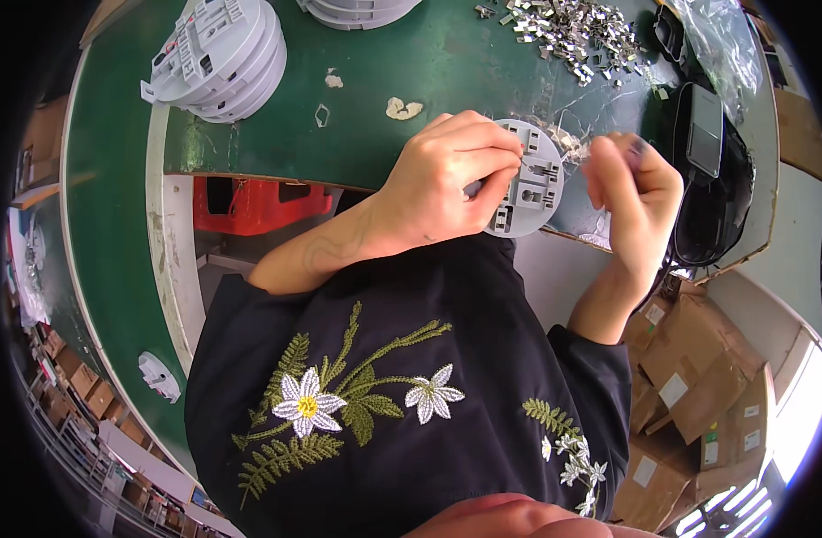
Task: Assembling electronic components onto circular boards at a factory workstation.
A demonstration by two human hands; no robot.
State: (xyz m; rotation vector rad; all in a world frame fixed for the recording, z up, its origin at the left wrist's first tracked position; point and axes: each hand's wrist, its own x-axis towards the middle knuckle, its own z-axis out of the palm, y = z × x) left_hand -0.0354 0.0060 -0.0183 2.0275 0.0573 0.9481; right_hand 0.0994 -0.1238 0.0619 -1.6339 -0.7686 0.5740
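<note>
A round grey plastic base [538,193] with raised slots and small metal pieces in it lies at the table's near edge. My left hand [456,175] reaches over its left side, thumb and fingertips pinched together; whatever lies between them is hidden. To the right of the base, my right hand [637,193] is raised with curled fingers, thumb against the index finger. Motion blurs its fingertips, so I cannot make out what is in them. Beyond the hands, a pile of small shiny metal clips [577,36] is spread on the green table [357,134].
Stacked grey round bases [241,67] stand at the far left, with another stack [357,11] at the far edge. On the right are a dark rectangular device [705,130], a black bag [716,215] and clear plastic film [720,45]. A red stool [259,206] sits under the table; cardboard boxes [698,359] stand lower right.
</note>
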